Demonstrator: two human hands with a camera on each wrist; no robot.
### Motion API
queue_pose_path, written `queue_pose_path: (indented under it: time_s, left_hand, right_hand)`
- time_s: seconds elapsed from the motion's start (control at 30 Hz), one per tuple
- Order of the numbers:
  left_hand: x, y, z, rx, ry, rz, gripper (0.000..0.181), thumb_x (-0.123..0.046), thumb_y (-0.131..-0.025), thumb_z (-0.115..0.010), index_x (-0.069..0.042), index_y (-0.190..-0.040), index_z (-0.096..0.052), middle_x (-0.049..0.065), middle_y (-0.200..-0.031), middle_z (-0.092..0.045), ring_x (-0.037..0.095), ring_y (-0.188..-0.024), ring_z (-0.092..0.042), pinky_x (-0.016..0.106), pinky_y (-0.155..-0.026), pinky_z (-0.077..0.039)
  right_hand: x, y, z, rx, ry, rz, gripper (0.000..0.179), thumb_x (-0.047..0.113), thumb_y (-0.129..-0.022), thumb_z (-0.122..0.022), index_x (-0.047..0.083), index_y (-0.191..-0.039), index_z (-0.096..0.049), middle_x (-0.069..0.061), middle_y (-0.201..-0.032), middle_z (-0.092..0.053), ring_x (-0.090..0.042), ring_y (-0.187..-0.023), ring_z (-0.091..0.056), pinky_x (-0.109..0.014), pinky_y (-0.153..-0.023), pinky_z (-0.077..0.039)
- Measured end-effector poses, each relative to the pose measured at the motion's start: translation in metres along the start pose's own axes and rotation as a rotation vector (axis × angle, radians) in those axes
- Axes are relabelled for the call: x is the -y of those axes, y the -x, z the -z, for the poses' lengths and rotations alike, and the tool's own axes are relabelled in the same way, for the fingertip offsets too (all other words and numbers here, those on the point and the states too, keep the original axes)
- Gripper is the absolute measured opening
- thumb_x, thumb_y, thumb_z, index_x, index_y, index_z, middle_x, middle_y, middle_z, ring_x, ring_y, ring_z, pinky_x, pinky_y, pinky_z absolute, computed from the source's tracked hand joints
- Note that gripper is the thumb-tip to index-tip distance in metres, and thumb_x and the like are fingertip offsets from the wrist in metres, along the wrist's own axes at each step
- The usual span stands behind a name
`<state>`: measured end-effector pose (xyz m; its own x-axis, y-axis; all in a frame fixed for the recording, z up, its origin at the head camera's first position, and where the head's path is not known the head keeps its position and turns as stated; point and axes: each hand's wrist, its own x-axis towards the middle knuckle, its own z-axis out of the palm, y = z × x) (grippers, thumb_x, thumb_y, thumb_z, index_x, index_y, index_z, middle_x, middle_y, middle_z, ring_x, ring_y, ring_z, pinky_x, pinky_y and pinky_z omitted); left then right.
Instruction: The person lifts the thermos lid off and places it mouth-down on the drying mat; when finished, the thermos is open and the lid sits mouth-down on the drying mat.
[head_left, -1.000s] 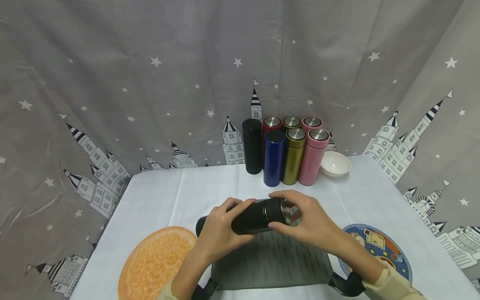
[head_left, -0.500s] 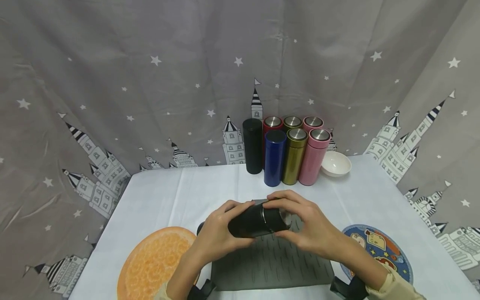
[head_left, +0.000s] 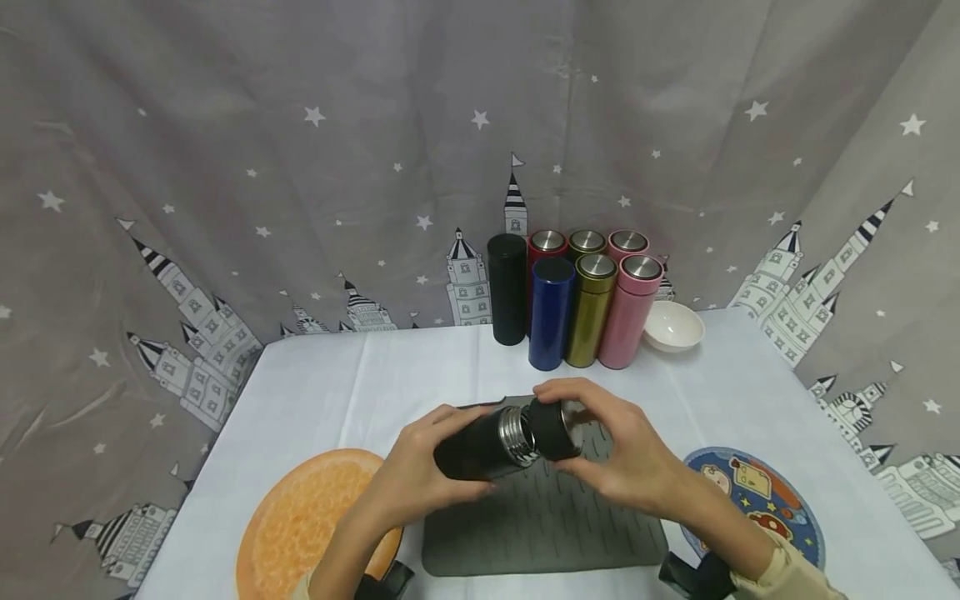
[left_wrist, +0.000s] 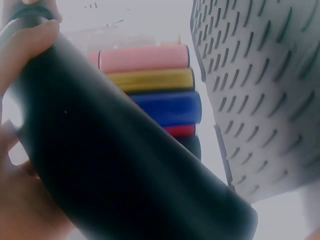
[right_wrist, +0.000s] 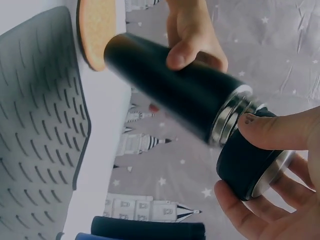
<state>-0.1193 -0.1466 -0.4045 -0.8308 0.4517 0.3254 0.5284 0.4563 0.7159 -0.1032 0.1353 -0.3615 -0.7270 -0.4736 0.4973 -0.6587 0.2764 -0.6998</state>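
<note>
My left hand grips the body of a black thermos bottle, held tilted above the grey mat. The right hand holds the bottle's black lid, thumb on one side and fingers on the other. Between lid and body the bare steel threaded neck shows, so the lid is off the threads. In the right wrist view the lid sits slightly askew right at the neck; whether they touch I cannot tell. The bottle body fills much of the left wrist view.
A ridged grey mat lies below the hands. Behind stand several bottles, among them blue, gold and pink, with a white bowl beside them. An orange round mat lies left, a blue patterned one right.
The lid has come away from the bottle's body, exposing the steel neck. My left hand has drawn the body slightly left and down, while the right hand has shifted its grip on the lid.
</note>
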Motion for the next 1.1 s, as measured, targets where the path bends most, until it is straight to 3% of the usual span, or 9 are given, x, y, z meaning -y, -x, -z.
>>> queue_pose_path:
  time_s: [0.37, 0.63, 0.7, 0.93, 1.0, 1.1]
  left_hand:
    - [0.006, 0.004, 0.03, -0.168, -0.02, 0.012, 0.083, -0.02, -0.065, -0.095, -0.024, -0.137, -0.054, -0.012, -0.122, -0.062, 0.011, -0.111, -0.059, 0.042, -0.093, -0.05]
    - [0.017, 0.006, 0.049, -0.275, -0.035, -0.032, 0.082, -0.016, -0.071, -0.092, -0.022, -0.141, -0.05, -0.007, -0.128, -0.06, 0.014, -0.112, -0.059, 0.031, -0.097, -0.044]
    - [0.02, 0.006, 0.054, -0.301, -0.061, -0.03, 0.081, -0.015, -0.072, -0.091, -0.021, -0.142, -0.05, -0.006, -0.128, -0.061, 0.014, -0.114, -0.059, 0.033, -0.096, -0.045]
    - [0.029, 0.008, 0.074, -0.381, -0.094, 0.029, 0.081, -0.011, -0.072, -0.091, -0.017, -0.141, -0.05, 0.002, -0.128, -0.062, 0.023, -0.12, -0.057, 0.053, -0.101, -0.043]
    - [0.032, 0.008, 0.079, -0.409, -0.102, 0.055, 0.081, -0.009, -0.071, -0.091, -0.016, -0.141, -0.05, 0.003, -0.129, -0.061, 0.024, -0.121, -0.057, 0.051, -0.101, -0.044]
    - [0.036, 0.007, 0.086, -0.465, -0.115, 0.096, 0.081, -0.005, -0.07, -0.091, -0.012, -0.14, -0.051, 0.004, -0.129, -0.061, 0.021, -0.12, -0.057, 0.038, -0.1, -0.045]
  right_hand:
    - [-0.03, -0.002, -0.011, -0.041, 0.079, -0.045, 0.077, -0.007, -0.061, -0.092, 0.008, -0.126, -0.052, -0.004, -0.132, -0.062, -0.019, -0.11, -0.062, -0.032, -0.075, -0.057]
    - [-0.052, -0.001, -0.031, 0.013, 0.12, -0.083, 0.072, 0.005, -0.065, -0.094, 0.014, -0.127, -0.059, 0.002, -0.124, -0.062, -0.013, -0.102, -0.062, -0.03, -0.072, -0.056]
    - [-0.058, -0.001, -0.036, 0.018, 0.126, -0.09, 0.069, 0.008, -0.068, -0.093, 0.016, -0.128, -0.06, 0.002, -0.124, -0.062, -0.013, -0.102, -0.061, -0.03, -0.074, -0.056]
    - [-0.071, -0.008, -0.058, 0.051, 0.113, -0.122, 0.063, 0.01, -0.071, -0.091, 0.012, -0.127, -0.062, 0.0, -0.125, -0.062, -0.014, -0.106, -0.061, -0.032, -0.08, -0.056]
    - [-0.074, -0.011, -0.064, 0.058, 0.124, -0.126, 0.062, 0.011, -0.071, -0.091, 0.011, -0.126, -0.063, 0.0, -0.124, -0.062, -0.014, -0.108, -0.061, -0.034, -0.083, -0.055]
    - [-0.078, -0.017, -0.074, 0.067, 0.148, -0.117, 0.061, 0.013, -0.07, -0.092, 0.01, -0.125, -0.065, -0.001, -0.123, -0.064, -0.015, -0.11, -0.061, -0.038, -0.088, -0.053]
